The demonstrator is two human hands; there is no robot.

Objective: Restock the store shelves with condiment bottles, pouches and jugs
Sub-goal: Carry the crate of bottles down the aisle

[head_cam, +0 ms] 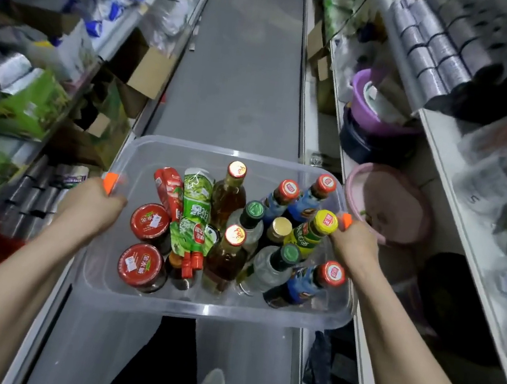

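I carry a clear plastic bin [211, 310] in front of me over the aisle floor. My left hand [94, 204] grips its left rim by an orange handle clip [111, 182]. My right hand [354, 244] grips the right rim at the other orange clip [346, 220]. Inside stand two red-lidded jars [141, 265] at the left, red and green spouted pouches [193, 212] in the middle, amber bottles [233, 195], clear green-capped bottles [270, 266], blue-labelled red-capped bottles [307, 282] and a yellow-capped bottle [311, 233].
Shelves line both sides of a narrow grey aisle [245, 59]. Cardboard boxes [147, 69] and green packs [25, 102] sit on the left. On the right are purple and pink basins [372, 111], stacked cups [432, 44] and bagged goods. My legs show below the bin.
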